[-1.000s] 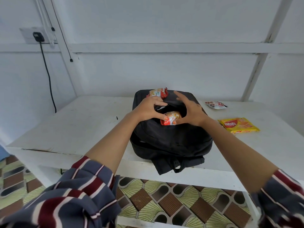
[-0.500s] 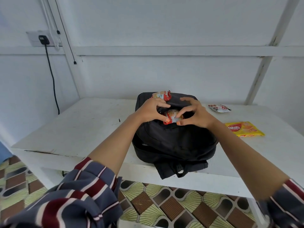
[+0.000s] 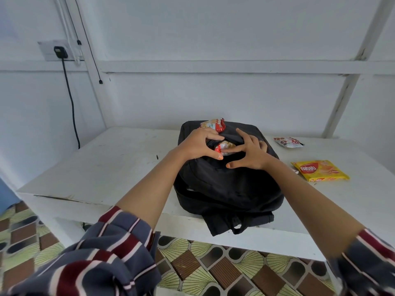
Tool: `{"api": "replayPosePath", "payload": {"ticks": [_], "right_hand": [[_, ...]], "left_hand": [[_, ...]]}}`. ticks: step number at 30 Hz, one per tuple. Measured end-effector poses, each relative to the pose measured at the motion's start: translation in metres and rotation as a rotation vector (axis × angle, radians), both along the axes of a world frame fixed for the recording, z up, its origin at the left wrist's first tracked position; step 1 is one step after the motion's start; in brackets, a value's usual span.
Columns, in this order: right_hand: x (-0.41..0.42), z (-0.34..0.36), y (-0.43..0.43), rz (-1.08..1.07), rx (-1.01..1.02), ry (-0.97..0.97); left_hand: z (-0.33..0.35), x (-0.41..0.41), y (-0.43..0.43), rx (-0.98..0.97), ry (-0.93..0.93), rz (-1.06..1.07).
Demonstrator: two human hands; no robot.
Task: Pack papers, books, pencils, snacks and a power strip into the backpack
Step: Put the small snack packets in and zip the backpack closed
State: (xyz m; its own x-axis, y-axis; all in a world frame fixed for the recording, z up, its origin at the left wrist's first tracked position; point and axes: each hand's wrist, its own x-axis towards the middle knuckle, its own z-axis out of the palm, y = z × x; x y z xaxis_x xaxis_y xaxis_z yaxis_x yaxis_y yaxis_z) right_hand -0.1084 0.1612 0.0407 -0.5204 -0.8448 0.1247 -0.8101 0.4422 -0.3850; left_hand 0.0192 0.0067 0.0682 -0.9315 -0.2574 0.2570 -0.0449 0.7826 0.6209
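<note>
A black backpack [image 3: 230, 189] lies flat on the white table [image 3: 106, 167], its straps hanging over the front edge. A red and orange snack packet [image 3: 224, 146] sits partly inside its front pocket opening. My left hand [image 3: 196, 146] curls its fingers over the pocket's upper edge, with the thumb on the lower edge. The spread fingers of my right hand [image 3: 252, 152] press on the packet and the fabric. A second red snack packet [image 3: 213, 124] rests on the backpack's far end.
A yellow wafer pack [image 3: 320, 173] and a small red and white snack packet [image 3: 287, 142] lie on the table right of the backpack. A black cable [image 3: 71, 103] hangs from a wall socket at the left. The patterned floor shows below the table's front edge.
The snack packet has sunk deeper into the pocket opening. My right hand has spread its fingers and moved over the packet, while my left hand stays at the pocket's edge.
</note>
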Motion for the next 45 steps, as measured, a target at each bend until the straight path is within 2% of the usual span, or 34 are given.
{"api": "replayPosePath", "payload": {"ticks": [8,15,25,27,30,33,38,45], "right_hand": [[0.004,0.001,-0.018,-0.113,0.103,0.12],[0.001,0.013,0.001,-0.022,0.042,-0.086],[0.002,0.009,-0.006,-0.054,0.204,0.062],[0.003,0.014,-0.005,-0.036,0.247,0.004],[0.006,0.032,0.0,0.039,0.12,-0.247],[0.009,0.057,0.002,0.038,-0.082,-0.35],[0.006,0.071,-0.027,0.012,-0.297,-0.288],[-0.011,0.052,-0.08,0.022,-0.165,-0.116]], "left_hand": [[0.003,0.002,0.003,-0.029,0.016,-0.031],[0.002,0.004,0.002,-0.02,0.005,-0.024],[0.002,0.007,0.004,-0.009,-0.036,-0.059],[0.002,0.007,0.004,-0.007,-0.054,-0.06],[0.0,0.007,0.0,-0.017,-0.062,-0.074],[-0.001,0.007,-0.003,-0.046,-0.055,-0.075],[-0.001,0.005,-0.007,-0.063,-0.104,-0.101],[0.002,0.011,-0.014,-0.041,-0.148,-0.104]]}}
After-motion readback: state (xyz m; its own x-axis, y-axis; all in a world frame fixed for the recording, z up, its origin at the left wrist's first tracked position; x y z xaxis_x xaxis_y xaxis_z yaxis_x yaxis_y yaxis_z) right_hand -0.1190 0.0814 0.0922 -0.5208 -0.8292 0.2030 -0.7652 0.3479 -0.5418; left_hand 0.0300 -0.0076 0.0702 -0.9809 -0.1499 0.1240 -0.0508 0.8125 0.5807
